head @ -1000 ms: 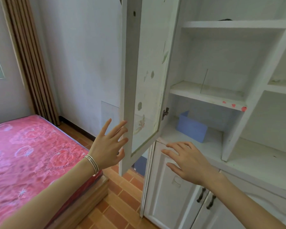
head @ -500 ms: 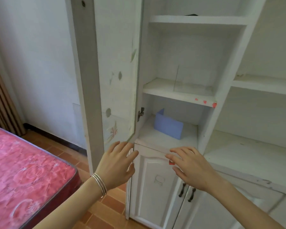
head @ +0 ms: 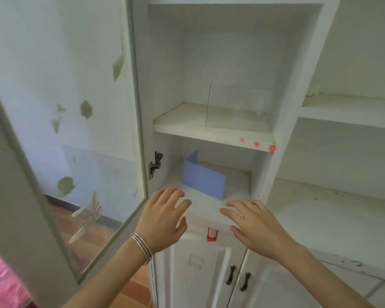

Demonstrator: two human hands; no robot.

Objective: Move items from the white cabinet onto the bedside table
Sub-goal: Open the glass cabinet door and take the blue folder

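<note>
Door (head: 80,138) swung wide so the shelf is clear to reach. Both hands hover at its front edge, left hand (head: 162,215) and right hand (head: 251,223) with fingers spread, holding nothing, set to take the box (head: 203,182) from either side. It's blue, thin-walled, open-topped, sitting back on the lower shelf (head: 236,190).

The cabinet (head: 265,63) is white, its glass door (head: 80,130) printed with faded green leaves. A folded card (head: 203,182) inside is periwinkle blue. Red spots (head: 256,144) mark the shelf edge, and a red-and-white sticker (head: 212,234) sits lower. Silver bangles (head: 141,246), terracotta floor tiles (head: 133,292), pink bedspread (head: 2,283).
</note>
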